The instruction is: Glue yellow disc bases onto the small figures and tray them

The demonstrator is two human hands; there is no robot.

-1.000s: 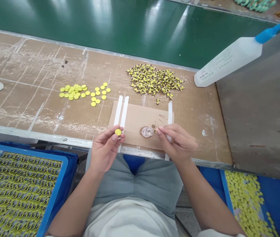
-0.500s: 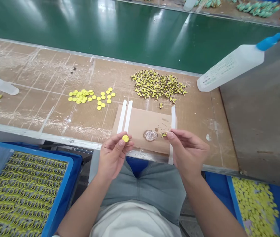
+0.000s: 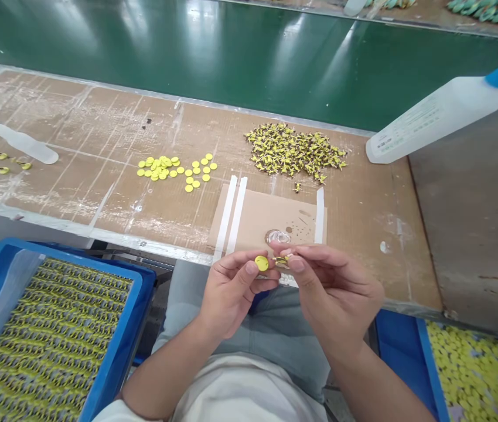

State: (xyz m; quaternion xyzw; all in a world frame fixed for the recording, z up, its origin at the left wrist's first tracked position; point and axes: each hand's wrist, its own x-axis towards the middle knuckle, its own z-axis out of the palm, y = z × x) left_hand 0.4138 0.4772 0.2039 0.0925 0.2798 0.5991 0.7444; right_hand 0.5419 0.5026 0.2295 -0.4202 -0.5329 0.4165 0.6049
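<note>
My left hand [image 3: 234,290] pinches a round yellow disc [image 3: 262,263] between thumb and fingers, its flat face turned up. Close beside it, my right hand [image 3: 339,287] grips a small yellow-and-black piece [image 3: 281,260] by its end; whether the piece touches the disc I cannot tell. Just beyond my fingertips a small clear dish [image 3: 278,236] sits on a cardboard sheet [image 3: 258,214], partly hidden by my right hand. Yellow discs [image 3: 159,168] lie loose to the left on the bench. A pile of small yellow-and-black pieces [image 3: 295,149] is farther back.
A white bottle with a blue nozzle [image 3: 433,120] leans at the right by a metal panel [image 3: 486,223]. Blue trays stand below: one with rows of yellow parts [image 3: 51,328] at left, one with yellow discs [image 3: 473,369] at right. A green surface [image 3: 240,64] runs behind the bench.
Both hands have come together in front of the dish, bringing the disc and the small piece close to each other. The view has shifted slightly, so the bench contents appear farther right.
</note>
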